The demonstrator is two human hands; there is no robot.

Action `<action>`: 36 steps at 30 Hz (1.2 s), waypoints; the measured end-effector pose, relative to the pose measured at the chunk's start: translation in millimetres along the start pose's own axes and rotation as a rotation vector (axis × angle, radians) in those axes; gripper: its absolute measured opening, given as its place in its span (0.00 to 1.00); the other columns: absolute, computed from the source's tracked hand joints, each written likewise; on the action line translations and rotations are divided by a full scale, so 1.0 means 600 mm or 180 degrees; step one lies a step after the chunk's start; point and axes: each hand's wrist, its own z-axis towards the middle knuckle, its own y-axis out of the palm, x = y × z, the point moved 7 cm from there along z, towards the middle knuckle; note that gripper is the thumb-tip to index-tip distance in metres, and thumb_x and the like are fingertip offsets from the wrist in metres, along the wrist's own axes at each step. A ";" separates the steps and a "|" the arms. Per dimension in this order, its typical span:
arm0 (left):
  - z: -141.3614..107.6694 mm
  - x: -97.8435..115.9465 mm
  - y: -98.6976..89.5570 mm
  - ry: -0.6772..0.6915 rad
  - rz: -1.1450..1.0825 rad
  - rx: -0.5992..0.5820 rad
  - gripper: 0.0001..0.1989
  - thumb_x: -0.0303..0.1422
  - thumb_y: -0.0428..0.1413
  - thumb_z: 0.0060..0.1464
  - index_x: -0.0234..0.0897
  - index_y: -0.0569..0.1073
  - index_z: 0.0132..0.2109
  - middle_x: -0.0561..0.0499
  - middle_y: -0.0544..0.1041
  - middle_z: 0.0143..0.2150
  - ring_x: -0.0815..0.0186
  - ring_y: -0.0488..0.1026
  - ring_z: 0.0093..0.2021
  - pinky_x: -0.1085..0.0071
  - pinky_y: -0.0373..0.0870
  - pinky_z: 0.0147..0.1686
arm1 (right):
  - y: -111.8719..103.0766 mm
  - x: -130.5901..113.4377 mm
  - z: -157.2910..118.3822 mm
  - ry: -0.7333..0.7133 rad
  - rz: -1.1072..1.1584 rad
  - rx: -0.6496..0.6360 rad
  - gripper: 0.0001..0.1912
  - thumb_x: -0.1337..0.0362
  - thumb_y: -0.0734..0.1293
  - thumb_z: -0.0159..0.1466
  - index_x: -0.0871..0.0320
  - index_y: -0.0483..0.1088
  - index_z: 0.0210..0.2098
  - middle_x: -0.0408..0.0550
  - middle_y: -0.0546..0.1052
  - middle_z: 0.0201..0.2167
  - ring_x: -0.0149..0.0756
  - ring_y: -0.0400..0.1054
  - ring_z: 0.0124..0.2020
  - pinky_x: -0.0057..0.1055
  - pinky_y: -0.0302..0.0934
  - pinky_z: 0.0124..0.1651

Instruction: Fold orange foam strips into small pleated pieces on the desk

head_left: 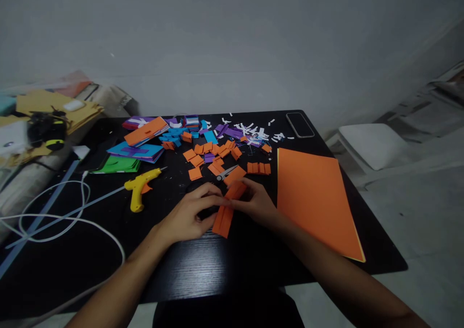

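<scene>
Between my two hands is a folded strip of orange paper point(224, 218), tilted over the black table. My left hand point(195, 212) pinches its left side with thumb and fingers. My right hand point(256, 201) grips the upper right part, its fingertips partly hidden by the paper. Just beyond my hands lie scissors point(225, 174), their handles partly covered. Small folded orange paper pieces point(196, 161) are scattered behind them, and a short creased orange strip point(258, 168) lies beyond my right hand.
A yellow glue gun point(141, 188) rests left of my hands, near a looping white cable point(105, 231). Orange sheets point(311, 197) lie on the right, with a phone point(300, 125) behind. Stacked coloured paper point(136, 150) and white scraps point(250, 131) sit at the back.
</scene>
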 end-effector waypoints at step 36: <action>-0.001 -0.018 -0.006 -0.0280 0.0095 0.0703 0.06 0.30 0.62 0.61 0.38 0.78 0.46 0.50 0.83 0.36 0.67 0.80 0.34 0.74 0.77 0.36 | 0.007 0.000 -0.003 0.0021 0.0193 -0.0076 0.17 0.56 0.79 0.54 0.55 0.76 0.39 0.44 0.83 0.37 0.40 0.80 0.39 0.36 0.74 0.46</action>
